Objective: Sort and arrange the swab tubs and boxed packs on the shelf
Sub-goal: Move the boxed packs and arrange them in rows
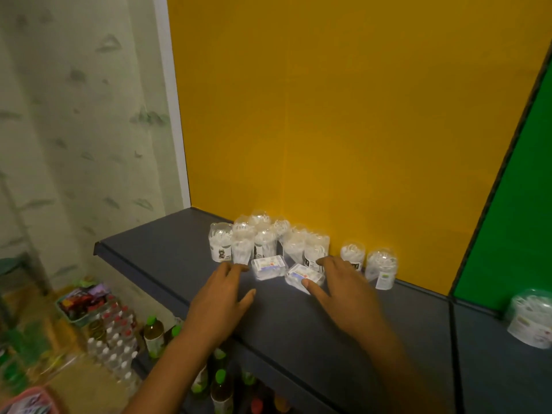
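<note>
Several clear swab tubs (pixel 263 240) stand clustered against the yellow back panel on the dark grey shelf (pixel 167 258). Two more tubs (pixel 382 268) stand apart to the right of the cluster. Two small boxed packs lie in front: the left pack (pixel 268 266) and the right pack (pixel 300 276). My left hand (pixel 222 297) hovers open, fingertips near the left pack and the front tub. My right hand (pixel 343 291) is spread open, its thumb tip touching the right pack and its fingers reaching towards a tub behind it.
A larger swab tub (pixel 530 319) stands on the neighbouring shelf section before a green panel (pixel 507 222). Below the shelf are green-capped bottles (pixel 153 334), packs of water bottles (pixel 115 345) and a basket of snacks (pixel 82 303). A patterned curtain hangs at left.
</note>
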